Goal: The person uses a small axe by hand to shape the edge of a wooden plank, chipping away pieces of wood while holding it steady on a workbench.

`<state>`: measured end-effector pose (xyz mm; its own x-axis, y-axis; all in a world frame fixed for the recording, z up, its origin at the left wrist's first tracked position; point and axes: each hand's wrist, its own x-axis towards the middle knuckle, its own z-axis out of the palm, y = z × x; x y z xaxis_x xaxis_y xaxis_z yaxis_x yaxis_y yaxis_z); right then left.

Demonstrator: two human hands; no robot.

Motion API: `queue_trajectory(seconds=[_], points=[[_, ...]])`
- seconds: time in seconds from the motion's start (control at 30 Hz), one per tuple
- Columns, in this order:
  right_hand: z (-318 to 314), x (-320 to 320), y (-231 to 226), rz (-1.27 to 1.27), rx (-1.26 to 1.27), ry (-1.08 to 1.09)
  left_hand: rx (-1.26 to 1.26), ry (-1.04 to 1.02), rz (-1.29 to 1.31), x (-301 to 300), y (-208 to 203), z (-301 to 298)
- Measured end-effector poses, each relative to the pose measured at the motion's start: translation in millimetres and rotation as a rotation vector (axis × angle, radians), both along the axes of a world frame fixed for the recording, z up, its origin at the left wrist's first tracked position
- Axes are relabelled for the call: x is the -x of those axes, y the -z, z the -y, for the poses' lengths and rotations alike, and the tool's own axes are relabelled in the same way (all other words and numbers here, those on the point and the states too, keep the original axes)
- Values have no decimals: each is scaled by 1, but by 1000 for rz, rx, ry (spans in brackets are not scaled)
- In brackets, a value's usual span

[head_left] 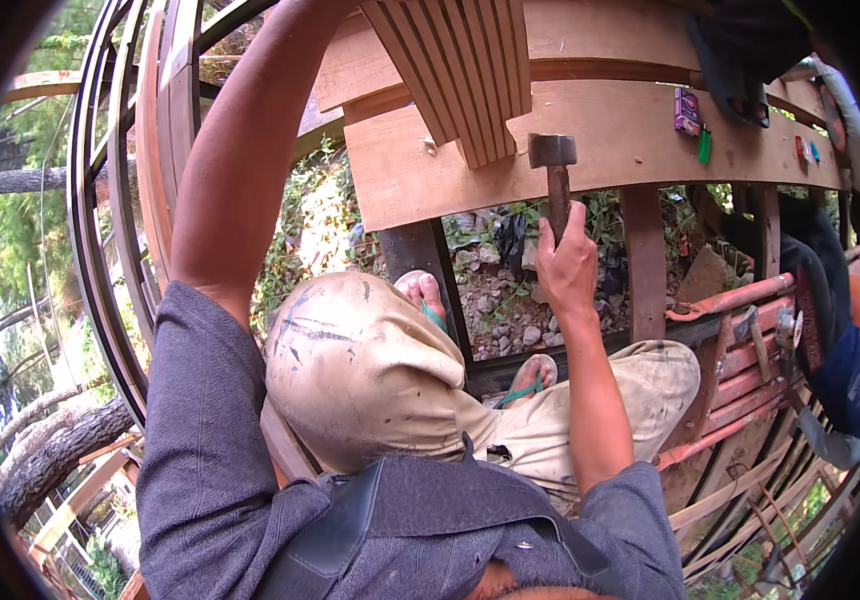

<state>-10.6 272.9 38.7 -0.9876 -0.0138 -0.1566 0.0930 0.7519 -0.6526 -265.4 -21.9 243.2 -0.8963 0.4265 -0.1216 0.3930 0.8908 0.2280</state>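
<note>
My right hand point(567, 262) is wrapped around the dark handle of a hammer point(553, 152), its metal head raised at the near edge of a wide wooden plank point(590, 130). Just left of the hammer head, a grooved wooden piece point(465, 80) lies across the planks, its stepped, narrower end pointing toward me. My left arm point(240, 150) stretches up past the top edge of the picture, so the left hand itself is hidden from sight.
A small purple box point(687, 110) and a green lighter point(705, 144) lie on the plank to the right. Another person's dark-clothed leg point(810, 260) is at the far right, near orange-red bars point(740, 300). Stony ground point(510, 310) shows below the planks; dark curved railings point(100, 200) rise at left.
</note>
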Motion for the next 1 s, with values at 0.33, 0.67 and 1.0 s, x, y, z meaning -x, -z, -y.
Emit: queue_trajectory(seconds=[0.33,0.67,1.0], points=[[-7,16,-5,60,-4,-27,-58,-8,60,11,9,1],[-2,24,-15,94,8,-77,-82,-50,11,-2,12,7],[-6,31,-27,83,8,-30,-110,2,-76,-11,17,3]])
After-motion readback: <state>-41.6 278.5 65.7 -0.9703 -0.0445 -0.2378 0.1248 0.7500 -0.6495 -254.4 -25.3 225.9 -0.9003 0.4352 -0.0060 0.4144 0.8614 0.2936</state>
